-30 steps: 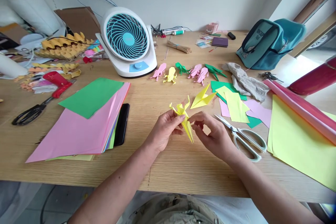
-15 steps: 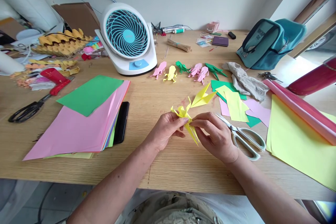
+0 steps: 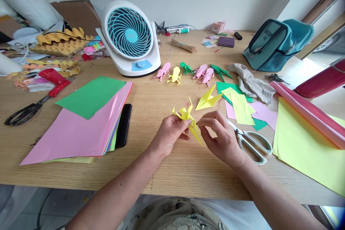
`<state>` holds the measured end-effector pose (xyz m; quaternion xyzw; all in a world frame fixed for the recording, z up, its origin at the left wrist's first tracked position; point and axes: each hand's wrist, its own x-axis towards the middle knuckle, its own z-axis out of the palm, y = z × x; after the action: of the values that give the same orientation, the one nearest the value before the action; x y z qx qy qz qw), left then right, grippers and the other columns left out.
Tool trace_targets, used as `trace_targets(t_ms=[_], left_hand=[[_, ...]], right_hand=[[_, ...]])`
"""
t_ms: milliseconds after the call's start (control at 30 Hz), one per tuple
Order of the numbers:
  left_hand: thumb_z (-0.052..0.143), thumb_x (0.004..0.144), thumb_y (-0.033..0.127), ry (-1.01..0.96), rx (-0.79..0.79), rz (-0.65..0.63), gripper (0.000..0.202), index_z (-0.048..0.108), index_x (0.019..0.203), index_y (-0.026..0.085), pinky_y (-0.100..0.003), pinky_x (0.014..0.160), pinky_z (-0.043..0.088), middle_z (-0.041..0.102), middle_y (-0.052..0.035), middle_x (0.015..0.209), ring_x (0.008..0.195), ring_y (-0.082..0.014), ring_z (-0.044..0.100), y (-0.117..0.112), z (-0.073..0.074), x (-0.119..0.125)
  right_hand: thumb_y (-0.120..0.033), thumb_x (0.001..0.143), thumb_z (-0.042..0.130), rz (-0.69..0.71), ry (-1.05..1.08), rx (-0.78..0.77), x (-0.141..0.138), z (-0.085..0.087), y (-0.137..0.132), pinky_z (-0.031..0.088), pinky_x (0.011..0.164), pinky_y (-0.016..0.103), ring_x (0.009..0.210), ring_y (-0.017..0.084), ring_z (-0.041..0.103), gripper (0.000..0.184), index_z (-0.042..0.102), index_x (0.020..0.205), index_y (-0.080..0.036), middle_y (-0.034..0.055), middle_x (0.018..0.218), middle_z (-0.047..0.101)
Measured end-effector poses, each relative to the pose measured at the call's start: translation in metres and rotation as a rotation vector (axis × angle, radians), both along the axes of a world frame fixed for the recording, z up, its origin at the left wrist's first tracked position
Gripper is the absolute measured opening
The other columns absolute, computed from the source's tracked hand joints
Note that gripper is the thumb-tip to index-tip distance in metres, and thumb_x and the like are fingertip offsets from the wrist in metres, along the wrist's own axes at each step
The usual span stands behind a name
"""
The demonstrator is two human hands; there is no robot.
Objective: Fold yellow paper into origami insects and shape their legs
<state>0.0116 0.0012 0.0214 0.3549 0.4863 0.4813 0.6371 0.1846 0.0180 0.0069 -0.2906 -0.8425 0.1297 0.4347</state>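
My left hand [image 3: 172,133] pinches a yellow folded-paper figure [image 3: 193,127] between thumb and fingers. Curled points stick up at the figure's top, and long narrow points slant down toward the right. My right hand [image 3: 219,134] is just right of the figure, its thumb and fingertips drawn together. A narrow gap seems to separate those fingertips from the paper, and nothing shows between them. Beyond both hands lies another yellow folded piece [image 3: 208,99] with spread points. White-handled scissors [image 3: 252,142] rest on the table beside my right hand.
Paper frogs [image 3: 175,75] in pink, yellow and green stand behind. A fan [image 3: 130,36] is at the back left. Stacked coloured sheets [image 3: 72,133] and a black phone [image 3: 124,125] lie left. Paper scraps [image 3: 241,107], yellow sheets [image 3: 304,143] and a teal bag [image 3: 279,45] are right.
My right fingertips have come slightly away from the yellow figure. My left hand and the figure have shifted a little to the left, and the figure's lower points sit closer together.
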Motion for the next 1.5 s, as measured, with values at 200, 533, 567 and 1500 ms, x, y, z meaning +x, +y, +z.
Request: trace_targets(t_ms=[200, 533, 567, 1500], left_hand=[[0.08, 0.064, 0.043, 0.009, 0.011, -0.002, 0.037, 0.064, 0.078, 0.014, -0.017, 0.048, 0.052, 0.058, 0.0011, 0.069, 0.06, -0.0078, 0.052, 0.0, 0.001, 0.0], [0.081, 0.063, 0.042, 0.049, 0.039, 0.027, 0.036, 0.065, 0.075, 0.013, -0.017, 0.046, 0.051, 0.06, 0.0007, 0.067, 0.059, -0.0083, 0.053, 0.0, -0.001, 0.003], [0.081, 0.063, 0.042, 0.056, 0.053, 0.028, 0.035, 0.066, 0.075, 0.013, -0.017, 0.046, 0.051, 0.06, 0.0006, 0.067, 0.059, -0.0085, 0.054, 0.0, -0.002, 0.003], [0.077, 0.07, 0.039, 0.081, 0.126, 0.052, 0.03, 0.066, 0.076, 0.012, -0.018, 0.049, 0.053, 0.062, 0.0003, 0.067, 0.059, -0.0085, 0.056, -0.006, -0.008, 0.009]], right_hand=[[-0.007, 0.089, 0.054, -0.044, -0.105, 0.118, 0.003, -0.002, -0.002, 0.047, 0.066, 0.032, 0.078, 0.017, 0.058, 0.026, 0.062, 0.107, -0.025, 0.0065, 0.09, 0.059], [-0.009, 0.088, 0.057, -0.059, -0.077, 0.088, 0.0, 0.003, -0.007, 0.048, 0.067, 0.033, 0.079, 0.019, 0.06, 0.018, 0.061, 0.099, -0.023, 0.0073, 0.09, 0.061], [-0.009, 0.087, 0.057, -0.06, -0.045, 0.055, -0.001, 0.003, -0.008, 0.048, 0.067, 0.033, 0.079, 0.019, 0.06, 0.017, 0.06, 0.098, -0.022, 0.0071, 0.089, 0.061], [-0.015, 0.094, 0.052, -0.119, 0.055, -0.086, -0.007, -0.001, -0.008, 0.044, 0.063, 0.029, 0.069, 0.016, 0.053, 0.009, 0.052, 0.089, -0.022, 0.0033, 0.08, 0.057]])
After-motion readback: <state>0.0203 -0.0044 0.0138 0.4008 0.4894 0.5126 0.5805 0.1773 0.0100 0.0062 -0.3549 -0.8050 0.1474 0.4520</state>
